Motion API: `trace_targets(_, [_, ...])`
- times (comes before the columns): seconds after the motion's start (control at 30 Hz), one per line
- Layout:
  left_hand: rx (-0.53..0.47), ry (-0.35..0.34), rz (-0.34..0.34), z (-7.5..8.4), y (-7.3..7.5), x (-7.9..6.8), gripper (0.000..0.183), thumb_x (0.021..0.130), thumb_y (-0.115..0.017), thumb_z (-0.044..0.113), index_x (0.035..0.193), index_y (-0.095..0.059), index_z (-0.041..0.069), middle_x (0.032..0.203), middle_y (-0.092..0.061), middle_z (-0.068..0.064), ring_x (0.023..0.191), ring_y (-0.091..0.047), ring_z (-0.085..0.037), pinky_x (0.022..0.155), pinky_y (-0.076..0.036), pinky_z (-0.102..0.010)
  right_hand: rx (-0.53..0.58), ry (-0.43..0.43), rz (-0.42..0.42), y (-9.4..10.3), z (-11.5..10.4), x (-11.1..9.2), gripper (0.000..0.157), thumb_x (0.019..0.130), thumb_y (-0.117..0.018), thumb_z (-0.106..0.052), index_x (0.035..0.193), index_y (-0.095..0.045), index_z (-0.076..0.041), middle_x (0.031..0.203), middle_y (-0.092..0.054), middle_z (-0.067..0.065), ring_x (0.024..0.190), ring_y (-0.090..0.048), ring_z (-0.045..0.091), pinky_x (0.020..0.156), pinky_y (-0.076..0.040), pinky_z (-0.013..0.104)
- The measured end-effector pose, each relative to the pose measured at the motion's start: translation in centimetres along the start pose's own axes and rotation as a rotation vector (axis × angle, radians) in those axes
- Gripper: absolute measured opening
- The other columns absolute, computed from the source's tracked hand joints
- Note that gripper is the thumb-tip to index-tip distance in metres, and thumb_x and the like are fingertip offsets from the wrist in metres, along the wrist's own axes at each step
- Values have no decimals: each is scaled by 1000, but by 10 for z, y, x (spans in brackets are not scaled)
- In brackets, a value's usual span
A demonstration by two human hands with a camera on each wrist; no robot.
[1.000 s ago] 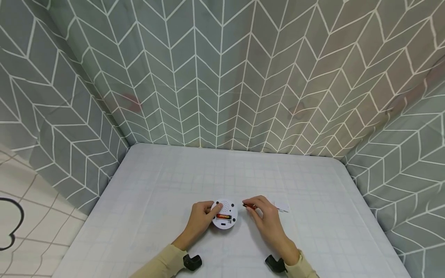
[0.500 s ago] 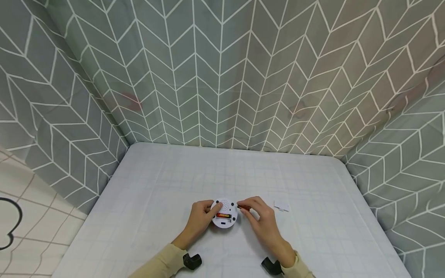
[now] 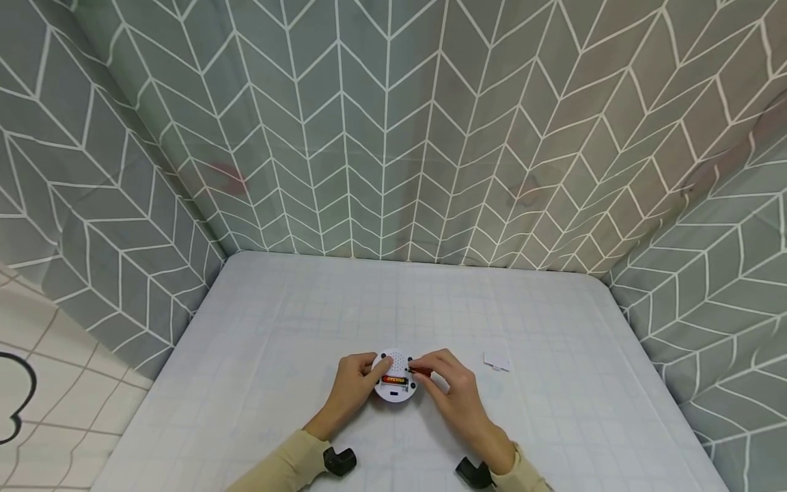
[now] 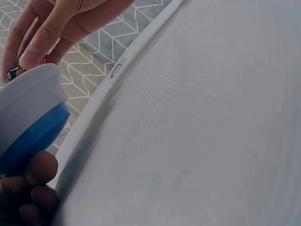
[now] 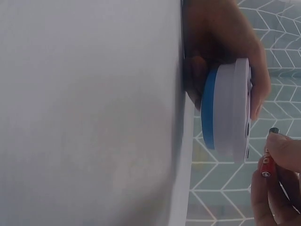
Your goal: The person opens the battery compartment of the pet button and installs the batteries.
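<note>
My left hand [image 3: 352, 389] grips a round white device [image 3: 387, 392] with a blue lower part, its thumb lying over the perforated face. In that face an open battery compartment holds one red and black battery [image 3: 394, 380]. Between thumb and fingers my right hand [image 3: 453, 393] pinches a second battery [image 5: 268, 162], right by the device's right edge. The right wrist view shows this battery apart from the device's face. Seen from the left wrist, the device's blue side [image 4: 40, 134] has the left fingertips [image 4: 42, 167] under it.
A small white battery cover [image 3: 496, 361] lies on the white-covered table [image 3: 295, 307], right of the hands. Patterned curtains [image 3: 393, 137] hang behind the table and at both sides.
My right hand has moved left with its battery, from beside the device to its right edge. The left hand and the device stay almost in place.
</note>
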State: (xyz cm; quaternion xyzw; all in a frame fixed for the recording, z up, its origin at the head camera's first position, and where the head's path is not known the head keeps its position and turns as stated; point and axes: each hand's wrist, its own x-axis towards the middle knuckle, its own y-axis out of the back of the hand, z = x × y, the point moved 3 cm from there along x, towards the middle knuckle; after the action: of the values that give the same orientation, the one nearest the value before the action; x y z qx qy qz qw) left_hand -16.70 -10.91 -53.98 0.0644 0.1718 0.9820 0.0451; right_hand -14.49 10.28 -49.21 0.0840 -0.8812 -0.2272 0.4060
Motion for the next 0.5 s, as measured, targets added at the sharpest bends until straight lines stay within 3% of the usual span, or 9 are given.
trace_targets(0.2, [35,-34,7,-1,0,0,46,102,-72,31,64,-50,16,52,-38,13,52,-36,1,56,-29,-18,4,26,2,-4,-5,0,35,86,-82,6,116,-75,-9,106,-73,2,94,-66,14,83,-54,21])
trace_targets(0.5, [36,-45,18,-1,-1,1,45,101,-72,30,64,-51,16,52,-37,14,53,-36,1,57,-29,-19,-19,48,19,-10,-5,3,40,84,-85,3,120,-72,-7,99,-73,1,90,-66,14,74,-54,27])
